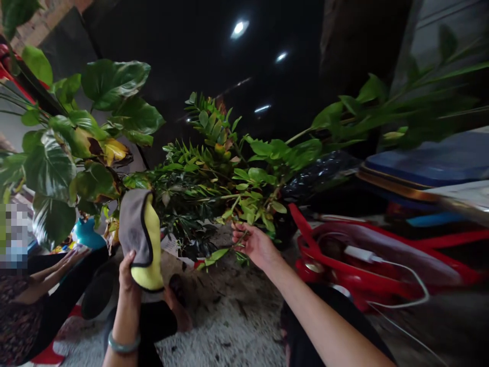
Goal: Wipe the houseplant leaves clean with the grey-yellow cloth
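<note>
My left hand [129, 275] is closed around the lower part of a folded cleaning cloth [134, 224], grey on one side and yellow on the other with black edging. The cloth stands up from my grip in front of the leaves. At the centre, my right hand [256, 245] has its fingers curled round a thin green plant stem [244, 235]. Leaves [217, 256] of that stem hang out to the left below my fingers. Behind it spreads a bushy potted plant [263, 178]; its pot is hidden.
On the left, a large broad-leaved plant [114, 84] has some yellowed leaves. Below it a seated person [26, 306] is partly in view. A red bag [344, 280] with a white charger [359, 253] and cable stands at right, beneath blue stacked items [424, 163]. Underfoot is rough concrete [225, 331].
</note>
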The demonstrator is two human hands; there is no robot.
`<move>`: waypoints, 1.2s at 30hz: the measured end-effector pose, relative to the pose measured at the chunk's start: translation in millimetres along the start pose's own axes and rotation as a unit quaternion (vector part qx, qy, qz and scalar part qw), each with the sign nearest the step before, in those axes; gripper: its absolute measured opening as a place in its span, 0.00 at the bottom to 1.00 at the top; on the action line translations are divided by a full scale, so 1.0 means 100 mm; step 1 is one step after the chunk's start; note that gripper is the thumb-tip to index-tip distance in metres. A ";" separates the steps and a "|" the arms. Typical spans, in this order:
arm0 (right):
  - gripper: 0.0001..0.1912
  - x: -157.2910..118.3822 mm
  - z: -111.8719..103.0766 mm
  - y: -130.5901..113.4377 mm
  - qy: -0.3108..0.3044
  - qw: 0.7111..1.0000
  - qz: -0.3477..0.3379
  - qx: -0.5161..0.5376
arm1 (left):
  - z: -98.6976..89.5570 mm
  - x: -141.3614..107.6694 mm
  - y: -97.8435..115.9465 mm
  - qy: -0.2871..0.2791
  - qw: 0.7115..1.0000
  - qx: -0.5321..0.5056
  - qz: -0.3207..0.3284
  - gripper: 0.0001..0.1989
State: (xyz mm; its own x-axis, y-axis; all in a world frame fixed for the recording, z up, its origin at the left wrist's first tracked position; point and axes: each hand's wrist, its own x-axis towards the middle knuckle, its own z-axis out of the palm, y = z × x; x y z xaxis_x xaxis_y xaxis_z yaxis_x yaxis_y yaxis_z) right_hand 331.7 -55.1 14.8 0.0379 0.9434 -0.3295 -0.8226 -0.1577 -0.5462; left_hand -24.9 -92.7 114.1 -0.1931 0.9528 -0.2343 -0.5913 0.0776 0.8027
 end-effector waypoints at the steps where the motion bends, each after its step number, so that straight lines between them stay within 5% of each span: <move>1: 0.05 0.00 0.02 0.01 0.001 1.000 -0.002 0.002 | 0.14 0.05 0.02 0.013 1.000 0.003 0.015 0.17; 4: 0.05 0.00 0.08 0.04 0.012 1.000 -0.002 0.002 | 0.40 0.07 -0.26 0.043 0.996 0.064 -0.033 0.16; 6: 0.05 -0.01 0.09 0.04 0.015 1.000 0.000 0.000 | 0.33 -0.05 -0.58 0.007 0.986 0.122 -0.116 0.18; 9: 0.05 -0.02 0.06 0.02 0.013 1.000 0.008 -0.006 | 0.08 -0.25 -0.85 -0.076 0.980 0.108 -0.147 0.25; 11: 0.05 -0.03 0.04 -0.01 0.009 1.000 0.010 -0.008 | 0.04 -0.31 -0.74 -0.116 0.980 0.105 -0.121 0.28; 13: 0.05 -0.03 0.02 -0.02 0.013 1.000 0.008 -0.008 | 0.22 -0.28 -0.48 -0.137 0.981 0.112 -0.074 0.28; 17: 0.04 -0.02 0.06 -0.01 0.021 1.000 0.007 -0.002 | 1.00 -0.03 -0.09 -0.138 0.983 0.116 0.025 0.21; 20: 0.04 -0.04 0.08 0.01 0.021 1.000 0.002 0.004 | 1.40 0.12 -0.24 -0.155 0.974 0.163 0.010 0.22; 24: 0.04 -0.09 0.03 -0.03 0.014 1.000 0.001 0.010 | 1.23 0.10 -0.60 -0.183 0.952 0.229 -0.093 0.23; 28: 0.05 -0.14 -0.05 -0.11 -0.014 1.000 -0.005 0.024 | 1.01 0.02 -0.43 -0.210 0.951 0.203 -0.098 0.27; 32: 0.04 -0.13 -0.03 -0.13 -0.005 1.000 -0.009 0.028 | 1.44 0.13 -0.12 -0.191 0.971 0.143 0.002 0.24; 36: 0.05 -0.09 0.03 -0.06 0.012 1.000 -0.013 0.020 | 1.81 0.35 -0.34 -0.192 0.969 0.154 -0.003 0.22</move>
State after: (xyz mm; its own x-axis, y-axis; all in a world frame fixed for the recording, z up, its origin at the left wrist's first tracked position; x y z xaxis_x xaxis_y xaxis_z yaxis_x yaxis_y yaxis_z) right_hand 334.6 -62.0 24.1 0.0731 0.9400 -0.3331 -0.8427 -0.1204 -0.5248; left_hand 130.3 -8.8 177.4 0.1503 0.9864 -0.0665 -0.3178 0.1118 0.9415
